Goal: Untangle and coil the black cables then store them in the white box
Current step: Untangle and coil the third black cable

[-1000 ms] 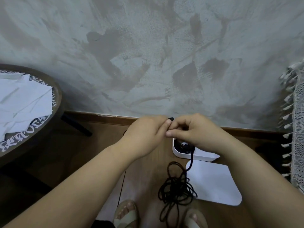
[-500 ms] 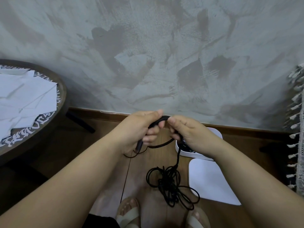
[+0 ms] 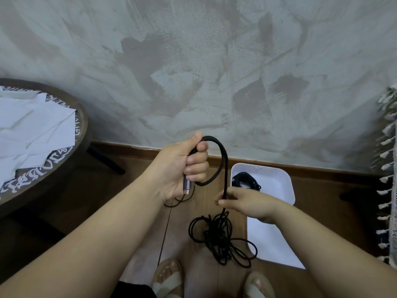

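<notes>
My left hand (image 3: 182,166) grips one end of a black cable (image 3: 224,160), its grey metal plug sticking out below the fist. The cable arcs up over the fist and drops to my right hand (image 3: 240,202), which pinches it lower down. Below that the cable hangs into a tangled black bundle (image 3: 219,237) above the floor. The white box (image 3: 277,181) stands open by the wall with a coiled black cable (image 3: 246,180) inside it. My right wrist hides part of the box's front edge.
The box's white lid (image 3: 270,248) lies flat on the wooden floor in front of it. A round dark table (image 3: 71,151) with white papers is at the left. A fringed cloth (image 3: 388,168) hangs at the right. My sandalled feet (image 3: 169,278) are at the bottom.
My hands have drawn apart: the left one stayed up with the plug end while the right one slid down along the cable. A loop now stands between them and the box shows more.
</notes>
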Available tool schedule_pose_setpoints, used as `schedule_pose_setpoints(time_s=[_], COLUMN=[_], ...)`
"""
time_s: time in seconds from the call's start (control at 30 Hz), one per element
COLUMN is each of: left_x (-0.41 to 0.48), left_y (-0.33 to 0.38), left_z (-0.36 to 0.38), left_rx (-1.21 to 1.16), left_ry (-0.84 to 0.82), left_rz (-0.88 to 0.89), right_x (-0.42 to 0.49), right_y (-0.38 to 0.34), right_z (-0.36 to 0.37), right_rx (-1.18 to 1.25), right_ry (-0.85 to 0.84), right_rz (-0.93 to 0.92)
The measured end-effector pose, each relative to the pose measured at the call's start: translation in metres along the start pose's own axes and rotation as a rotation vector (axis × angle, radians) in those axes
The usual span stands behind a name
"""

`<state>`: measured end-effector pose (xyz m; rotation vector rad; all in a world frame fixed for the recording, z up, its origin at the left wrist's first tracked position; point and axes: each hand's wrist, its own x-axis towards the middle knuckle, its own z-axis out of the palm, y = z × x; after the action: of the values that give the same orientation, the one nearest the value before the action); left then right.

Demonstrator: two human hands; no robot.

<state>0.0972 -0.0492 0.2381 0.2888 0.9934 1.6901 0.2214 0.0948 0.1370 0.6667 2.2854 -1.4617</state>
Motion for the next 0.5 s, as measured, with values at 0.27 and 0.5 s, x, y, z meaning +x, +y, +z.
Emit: schedule_pose_setpoints(time_s=[0.27, 0.5], left_x=[0.006, 0.002], left_y=[0.005, -0.004], left_z=[-0.009, -0.004], left_rx=[-0.197, 0.667], left_ry=[0.166, 0.300], left_rz=[0.213, 0.445], right_x=[0.004, -0.013], right_y=[-0.013, -0.056], right_z=[0.006, 0.019], right_rx=[0.293, -0.458], right_ry=[0.191, 0.139], right_rz=[0.103, -0.135])
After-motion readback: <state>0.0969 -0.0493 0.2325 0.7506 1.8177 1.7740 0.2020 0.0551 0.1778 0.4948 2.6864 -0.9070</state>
